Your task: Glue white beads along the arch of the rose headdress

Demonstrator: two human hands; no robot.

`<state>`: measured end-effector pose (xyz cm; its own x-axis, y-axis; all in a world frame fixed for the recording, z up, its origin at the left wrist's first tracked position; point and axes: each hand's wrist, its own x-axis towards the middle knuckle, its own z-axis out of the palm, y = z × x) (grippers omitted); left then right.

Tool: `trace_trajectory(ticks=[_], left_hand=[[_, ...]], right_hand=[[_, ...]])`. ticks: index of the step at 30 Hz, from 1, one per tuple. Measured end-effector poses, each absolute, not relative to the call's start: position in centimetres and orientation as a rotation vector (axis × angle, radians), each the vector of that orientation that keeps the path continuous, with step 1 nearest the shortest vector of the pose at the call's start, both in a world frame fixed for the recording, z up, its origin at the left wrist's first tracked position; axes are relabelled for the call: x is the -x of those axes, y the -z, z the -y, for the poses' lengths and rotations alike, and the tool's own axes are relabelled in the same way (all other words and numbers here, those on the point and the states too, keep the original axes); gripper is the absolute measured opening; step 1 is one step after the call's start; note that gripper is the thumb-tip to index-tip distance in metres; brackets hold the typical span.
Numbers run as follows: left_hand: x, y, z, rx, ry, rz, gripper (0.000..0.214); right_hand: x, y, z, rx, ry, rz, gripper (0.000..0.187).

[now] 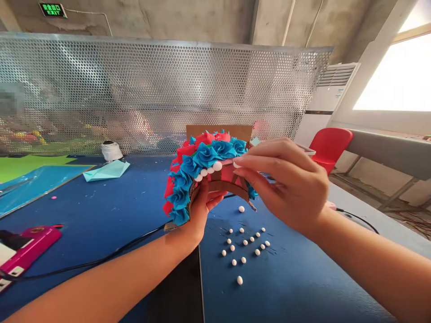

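A curved cardboard headpiece [205,157], covered in blue and red paper flowers, is held up above the table. From underneath, my left hand [202,202] is closed around its inner side. Several white balls [210,170] sit in a row along the front edge, below the blue flowers. My right hand [289,179] pinches another small white ball [237,165] between thumb and fingertips, close against that edge on the right of the row. Below, several loose white balls [245,242] are scattered on the blue tabletop. The headpiece's far right end is partly hidden behind my right hand.
A magenta power strip [33,244] with a black cable [128,246] lies at left. Farther back are folded light-blue paper [107,171], a white wrapped bundle [111,151] and a blue sheet [37,184]. A perforated metal screen [151,94] stands behind; a red chair [332,146] is at right.
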<state>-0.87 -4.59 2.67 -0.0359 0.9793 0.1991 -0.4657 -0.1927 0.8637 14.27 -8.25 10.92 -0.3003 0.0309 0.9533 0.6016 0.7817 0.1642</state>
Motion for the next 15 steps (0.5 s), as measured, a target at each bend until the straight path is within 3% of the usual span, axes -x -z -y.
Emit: trace_trajectory(ticks=[15], left_hand=[[0.73, -2.28, 4.45, -1.063, -1.543, -0.768, 0.031]], right_hand=[[-14.17, -10.67, 7.54, 0.521, 0.622, 1.795, 0.018]])
